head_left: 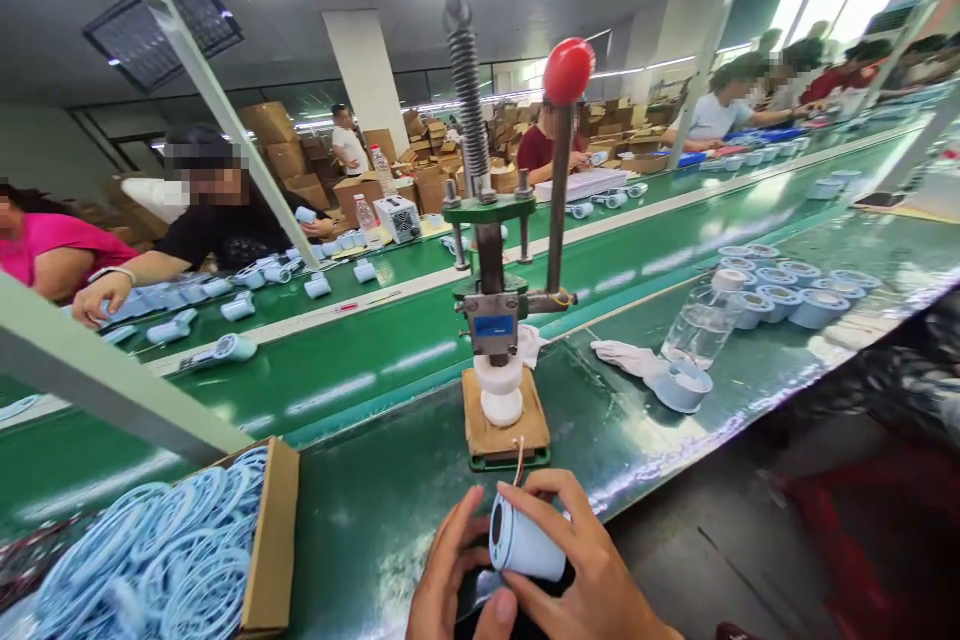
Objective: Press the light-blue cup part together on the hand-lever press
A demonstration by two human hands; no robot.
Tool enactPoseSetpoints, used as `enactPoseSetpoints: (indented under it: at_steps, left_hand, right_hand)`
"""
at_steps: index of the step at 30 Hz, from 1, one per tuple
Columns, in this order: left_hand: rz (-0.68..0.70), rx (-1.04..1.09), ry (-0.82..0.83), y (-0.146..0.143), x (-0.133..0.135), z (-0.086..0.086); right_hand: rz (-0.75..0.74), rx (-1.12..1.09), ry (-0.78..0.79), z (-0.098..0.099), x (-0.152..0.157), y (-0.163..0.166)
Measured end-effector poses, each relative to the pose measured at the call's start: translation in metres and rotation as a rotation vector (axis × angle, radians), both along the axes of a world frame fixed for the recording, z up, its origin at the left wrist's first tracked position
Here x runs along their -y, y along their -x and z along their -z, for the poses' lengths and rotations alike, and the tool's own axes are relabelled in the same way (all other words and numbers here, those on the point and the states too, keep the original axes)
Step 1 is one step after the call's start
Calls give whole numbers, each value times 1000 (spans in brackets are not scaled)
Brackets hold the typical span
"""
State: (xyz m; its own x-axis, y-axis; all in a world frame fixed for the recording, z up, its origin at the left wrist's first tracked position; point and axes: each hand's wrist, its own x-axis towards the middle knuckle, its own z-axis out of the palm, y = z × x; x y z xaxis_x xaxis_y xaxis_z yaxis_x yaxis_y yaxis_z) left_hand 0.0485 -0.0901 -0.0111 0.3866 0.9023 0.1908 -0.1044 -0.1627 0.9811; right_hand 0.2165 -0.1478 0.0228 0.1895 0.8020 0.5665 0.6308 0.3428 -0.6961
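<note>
At the bottom centre, both my hands hold a small pale-blue cylindrical housing (523, 545) with thin red and white wires sticking up from it. My right hand (592, 575) wraps over its top and right side. My left hand (450, 575) grips its left end, where a dark round opening shows. Just beyond stands a manual press (495, 300) with a coil spring, a red knob (568, 70) on its lever and a white fixture (500, 390) on a wooden base.
A cardboard box (274, 530) of pale-blue rings sits at the left. Several pale-blue round parts (780, 295), a plastic bottle (701, 325) and a white cloth (626, 355) lie to the right. Other people work across the green conveyor (360, 340).
</note>
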Motion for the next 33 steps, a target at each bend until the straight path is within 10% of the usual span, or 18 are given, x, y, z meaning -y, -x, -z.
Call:
enactPoseSetpoints:
  at_steps: [17, 33]
  left_hand:
    - [-106, 65, 127, -3, -22, -16]
    - [-207, -497, -196, 5, -32, -8]
  right_hand:
    - [-22, -84, -141, 15, -34, 31]
    - [-33, -122, 47, 48, -37, 32]
